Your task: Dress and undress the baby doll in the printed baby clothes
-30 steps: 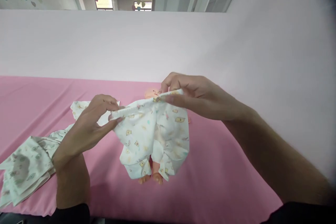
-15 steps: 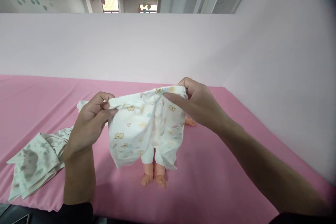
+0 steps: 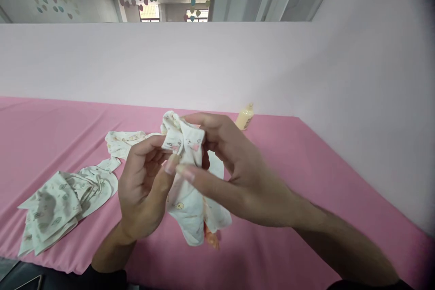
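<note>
Bare hands (image 3: pixel 149 190) and forearms, with dark sleeves pushed up near the elbows.

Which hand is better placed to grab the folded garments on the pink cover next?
Probably left. The left hand sits nearer the folded garments; the right hand is on the far side of the baby pants.

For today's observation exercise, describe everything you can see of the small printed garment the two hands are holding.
The printed garment is a small white piece of soft, thin-looking cloth with scattered little yellow and pink pictures. It is bunched up at the top and hangs loose below, held above the pink table cover. The left hand and right hand both pinch its gathered upper part. A bit of an orange doll foot shows beneath its lower edge.
</note>
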`<state>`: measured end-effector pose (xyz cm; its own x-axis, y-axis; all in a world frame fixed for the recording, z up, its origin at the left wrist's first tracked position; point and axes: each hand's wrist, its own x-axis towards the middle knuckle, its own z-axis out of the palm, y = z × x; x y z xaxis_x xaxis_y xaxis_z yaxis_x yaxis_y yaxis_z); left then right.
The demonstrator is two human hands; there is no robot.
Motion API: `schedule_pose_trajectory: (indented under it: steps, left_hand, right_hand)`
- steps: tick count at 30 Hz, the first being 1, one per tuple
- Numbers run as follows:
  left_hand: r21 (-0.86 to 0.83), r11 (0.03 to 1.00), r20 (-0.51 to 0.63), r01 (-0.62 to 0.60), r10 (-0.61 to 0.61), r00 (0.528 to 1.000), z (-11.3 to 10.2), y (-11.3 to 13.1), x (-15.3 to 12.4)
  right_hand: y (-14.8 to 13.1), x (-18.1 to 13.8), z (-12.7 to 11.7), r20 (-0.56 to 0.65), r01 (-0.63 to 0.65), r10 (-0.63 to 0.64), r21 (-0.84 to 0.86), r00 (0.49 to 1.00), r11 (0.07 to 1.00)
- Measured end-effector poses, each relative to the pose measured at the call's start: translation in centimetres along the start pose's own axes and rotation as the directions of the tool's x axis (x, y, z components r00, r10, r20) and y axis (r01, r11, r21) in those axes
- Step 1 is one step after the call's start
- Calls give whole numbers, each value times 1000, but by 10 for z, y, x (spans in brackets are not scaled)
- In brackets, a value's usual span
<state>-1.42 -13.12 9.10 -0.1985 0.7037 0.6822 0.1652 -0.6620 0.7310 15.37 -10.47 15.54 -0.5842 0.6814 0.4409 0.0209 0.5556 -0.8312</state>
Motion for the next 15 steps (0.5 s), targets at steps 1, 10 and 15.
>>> schedule_pose_trajectory:
  steps: [1, 10, 15]
  left_hand:
    - [-11, 1000, 12, -19, 20, 1000, 0, 1, -2]
    - [105, 979, -79, -173, 182, 980, 4, 7, 6]
    - [0, 998, 113, 63, -63, 992, 4, -7, 16]
  right_hand:
    - [0, -1, -1, 40, 2, -1, -23, 999, 1000]
    - [15, 5, -14, -54, 93, -100, -106, 994, 990]
    - [-1, 13, -24, -228, 101, -118, -82, 967, 991]
